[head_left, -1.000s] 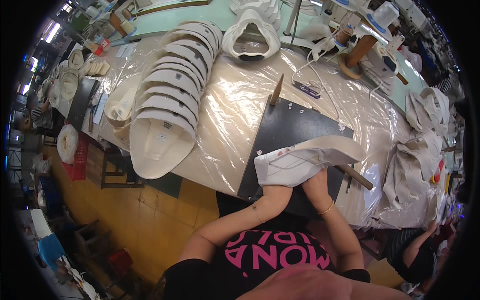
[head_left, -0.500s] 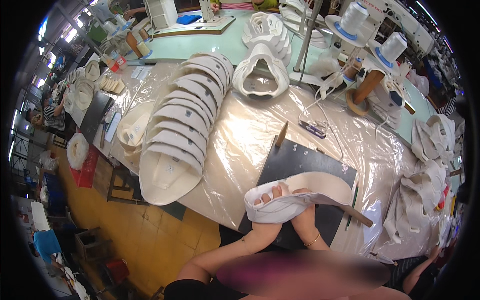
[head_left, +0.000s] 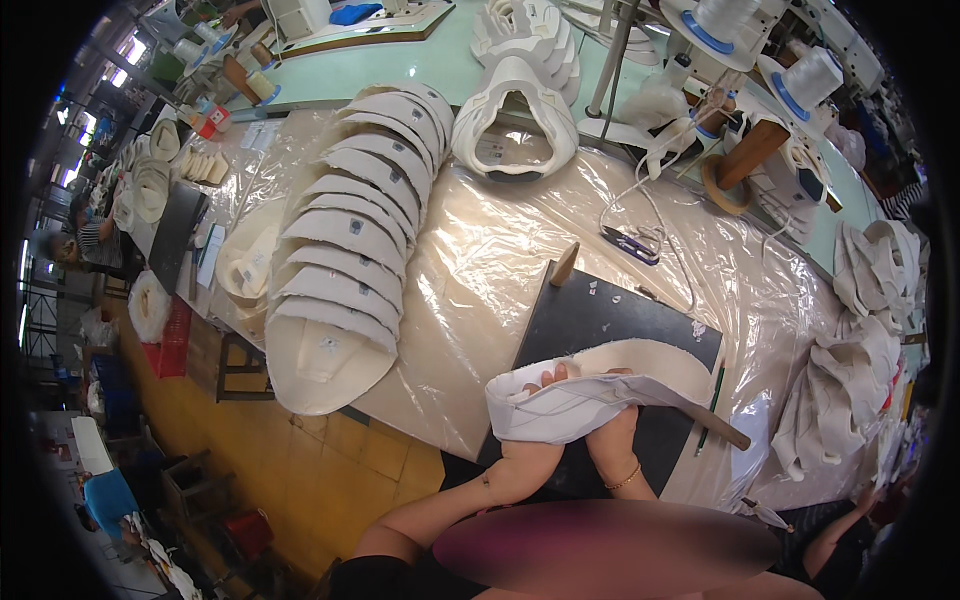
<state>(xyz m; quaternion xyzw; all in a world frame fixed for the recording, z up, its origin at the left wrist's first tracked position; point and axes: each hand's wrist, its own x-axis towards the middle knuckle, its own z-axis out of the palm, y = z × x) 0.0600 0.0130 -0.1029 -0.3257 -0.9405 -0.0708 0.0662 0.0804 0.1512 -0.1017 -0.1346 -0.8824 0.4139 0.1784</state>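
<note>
A white shoe upper (head_left: 560, 412) is held between my two hands, above a black board (head_left: 630, 325) on the plastic-covered table. My left hand (head_left: 532, 460) grips its left end from below, with fingertips curled over the edge into the opening. My right hand (head_left: 612, 436) holds it near the middle; most of its fingers are hidden behind the upper's wall, and a few tips show inside. Beside the upper's right end a wooden handle (head_left: 728, 430) sticks out, its other end hidden. A pointed wooden peg-like piece (head_left: 565, 266) is at the board's far corner.
Left stands a long row of nested white uppers (head_left: 345, 250). More uppers (head_left: 515, 120) stand at the far edge. Blue-handled thread snips (head_left: 630, 245) and white cord lie beyond the board. A green pencil (head_left: 711, 410) lies right of it, near heaped uppers (head_left: 835, 390). Thread cones (head_left: 812, 80) stand far right.
The view has shifted a little, so the table things sit slightly differently. My left fingertips show less above the upper's edge, and the upper is turned slightly. Both hands keep hold.
</note>
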